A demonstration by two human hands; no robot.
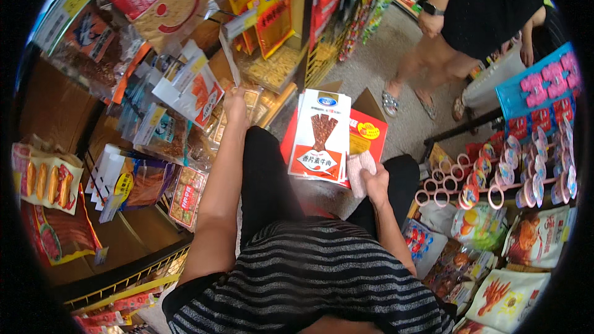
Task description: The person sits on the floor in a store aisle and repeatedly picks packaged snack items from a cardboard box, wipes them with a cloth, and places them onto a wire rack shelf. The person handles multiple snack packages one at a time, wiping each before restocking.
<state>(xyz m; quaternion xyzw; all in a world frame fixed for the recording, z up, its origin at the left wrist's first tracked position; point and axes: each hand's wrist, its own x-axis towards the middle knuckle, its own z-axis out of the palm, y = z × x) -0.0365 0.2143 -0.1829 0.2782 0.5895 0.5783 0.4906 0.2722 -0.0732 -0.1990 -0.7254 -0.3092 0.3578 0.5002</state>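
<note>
My left hand (235, 106) is raised at the shelf rack on the left, its fingers at the lower end of a thin pale strip or packet edge (229, 60); whether they grip it is unclear. My right hand (377, 182) holds a folded pinkish-white cloth (360, 171) beside a stack of flat white snack packets (320, 134) with a picture of dried meat strips. The packets lie on a red and yellow cardboard box (371, 132) with raised brown flaps, between my knees.
Hanging snack bags (190, 93) and price tags on metal hooks fill the left rack. At the right stand a rack of pink ring-shaped packs (495, 196) and bagged snacks (533, 236). Another person (482, 14) stands at the upper right in the aisle.
</note>
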